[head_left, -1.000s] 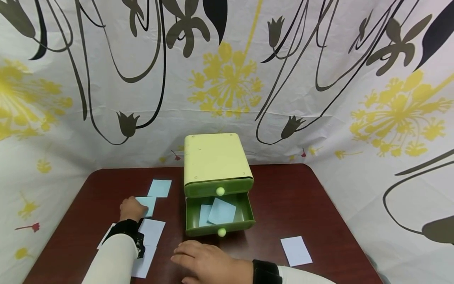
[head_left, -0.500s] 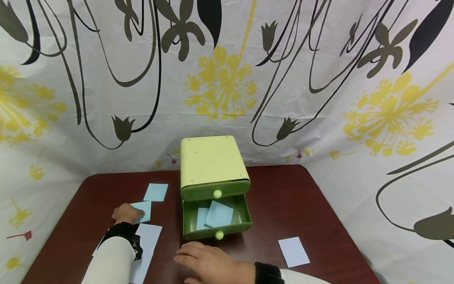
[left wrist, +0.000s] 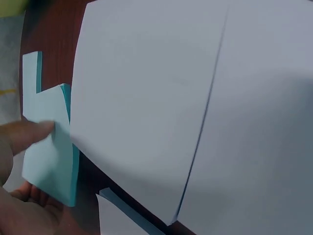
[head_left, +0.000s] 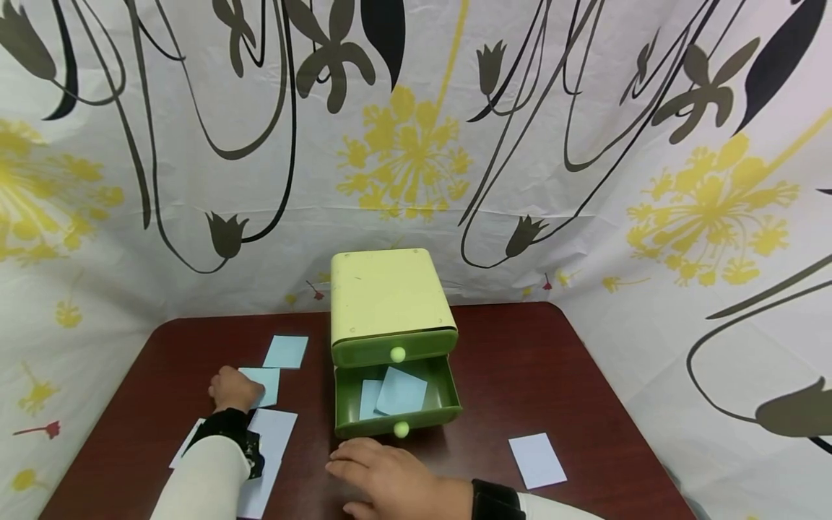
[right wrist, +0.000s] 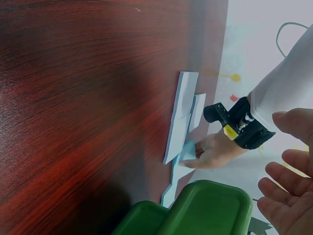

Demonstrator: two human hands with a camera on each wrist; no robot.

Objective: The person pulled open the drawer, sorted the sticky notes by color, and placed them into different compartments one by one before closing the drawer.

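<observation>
A green two-drawer box point(head_left: 388, 300) stands mid-table. Its lower drawer point(head_left: 448, 396) is pulled out and holds two light blue notes point(head_left: 401, 390). My left hand point(head_left: 242, 390) is at a light blue note point(head_left: 266, 385) left of the box. In the left wrist view the thumb point(left wrist: 27, 134) lies on top of that blue note point(left wrist: 49, 156) and the fingers curl under its edge, pinching it. My right hand point(head_left: 370, 466) rests flat on the table just in front of the open drawer, holding nothing; its straight fingers point(right wrist: 286, 169) show in the right wrist view.
Another blue note point(head_left: 286, 351) lies farther back on the left. White sheets point(head_left: 271, 433) overlap under my left wrist. A single white card point(head_left: 536, 459) lies at the front right. A patterned curtain point(head_left: 585, 180) closes in the brown table point(head_left: 520, 361) on three sides.
My left hand has stayed at the blue note, shifting only slightly. My right hand has barely moved. The head view has tilted a little.
</observation>
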